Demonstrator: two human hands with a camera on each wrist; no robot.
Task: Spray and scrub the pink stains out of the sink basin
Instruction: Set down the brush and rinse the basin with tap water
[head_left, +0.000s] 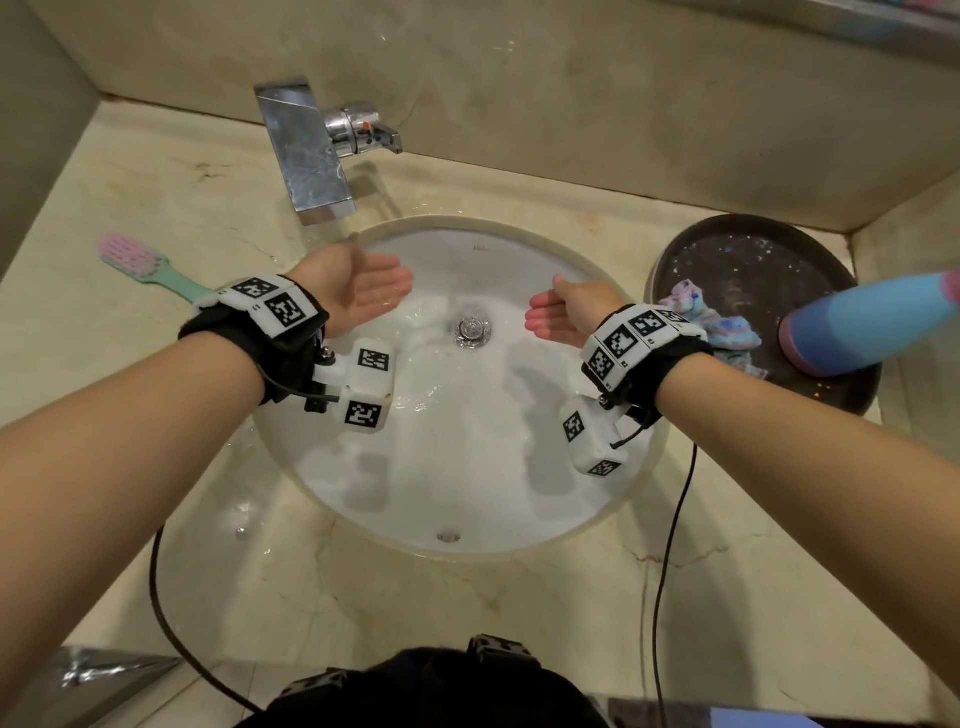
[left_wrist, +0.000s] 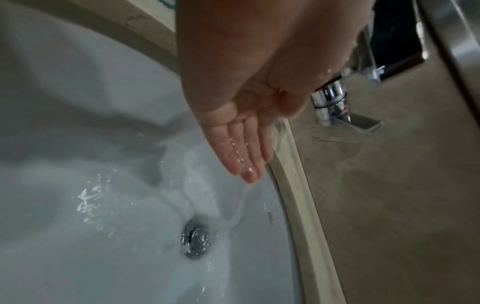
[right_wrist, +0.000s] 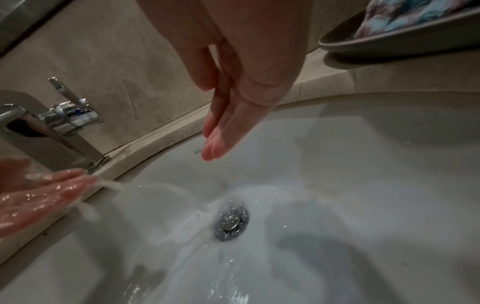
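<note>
The white round sink basin is wet, and water runs over it toward the metal drain. I see no pink stain on it. My left hand is held flat, palm up and fingers straight, under the chrome faucet spout, and water streams off its fingertips. My right hand hangs over the basin's right side with straight fingers, empty. A blue spray bottle stands in the dark tray at right, beside a crumpled blue-pink cloth.
A pink-bristled brush with a green handle lies on the beige counter left of the basin. The faucet handle sits on the back wall. Puddles wet the counter at the basin's front left. Cables trail from both wrist cameras.
</note>
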